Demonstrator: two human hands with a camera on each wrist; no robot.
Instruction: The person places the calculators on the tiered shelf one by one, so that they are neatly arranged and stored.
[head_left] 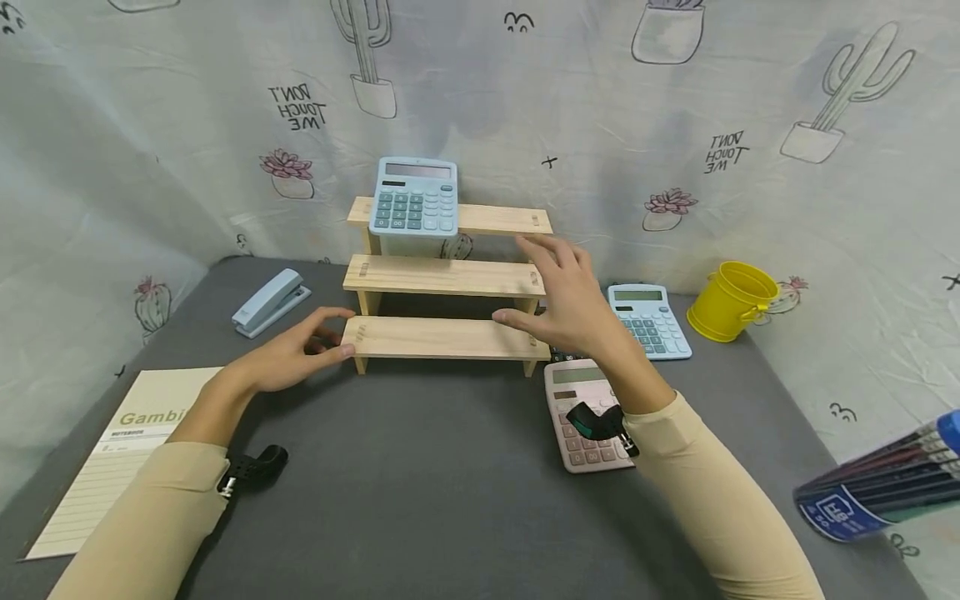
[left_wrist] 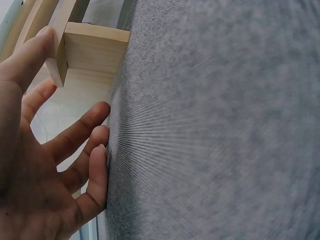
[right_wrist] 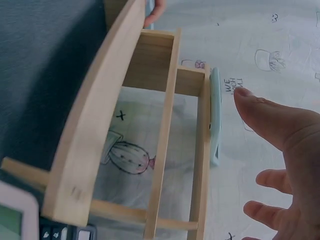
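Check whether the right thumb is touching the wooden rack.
Apart. The right wrist view shows it: a strip of pale printed backdrop lies in plain sight between the right thumb and the wooden rack.

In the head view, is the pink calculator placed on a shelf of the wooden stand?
No, the pink calculator lies on the grey tabletop, beside the wooden stand.

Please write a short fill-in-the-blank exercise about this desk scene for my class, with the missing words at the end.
1. The wooden shelf has ____ tiers.
2. The calculator on its highest tier is light ____.
3. The left hand is nearer the stapler than the ____ hand is.
4. The bucket is ____.

Missing words: three; blue; right; yellow.
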